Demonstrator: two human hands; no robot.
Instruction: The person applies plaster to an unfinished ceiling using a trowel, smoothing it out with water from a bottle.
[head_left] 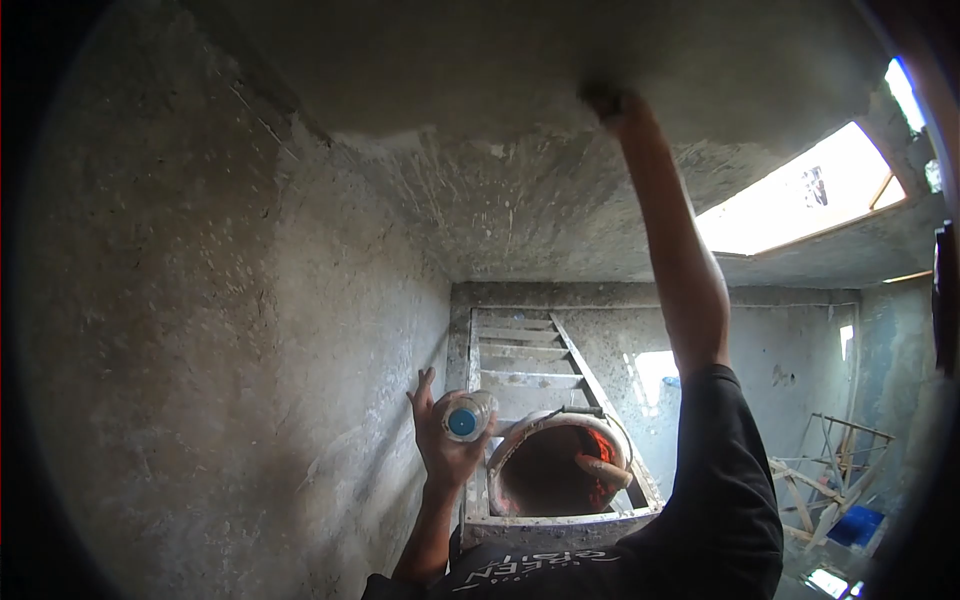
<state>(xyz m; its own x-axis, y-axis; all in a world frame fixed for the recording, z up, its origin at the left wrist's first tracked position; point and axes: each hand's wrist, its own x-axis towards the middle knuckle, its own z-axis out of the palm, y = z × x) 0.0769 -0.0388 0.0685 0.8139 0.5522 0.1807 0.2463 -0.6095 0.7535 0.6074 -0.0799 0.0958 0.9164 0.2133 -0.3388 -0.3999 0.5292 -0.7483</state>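
Note:
Low and left of centre, my left hand [447,445] is wrapped round a clear plastic bottle [480,408] with a blue cap [462,422], some fingers stretched out beside it. My right arm reaches up, and my right hand [615,105] is at the damp grey ceiling surface [480,60]. That hand is dark and blurred, and whatever it may hold cannot be made out. Just right of the bottle is a round bucket [510,440] with a dark inside and a handle. A wooden tool handle [603,470] sticks out over its rim.
A ladder [530,380] stands behind and around the bucket. A rough plastered wall [200,330] rises close on the left. At the upper right is a bright opening [800,200]. Metal and wooden frames [840,470] and a blue object [856,525] lie at the lower right.

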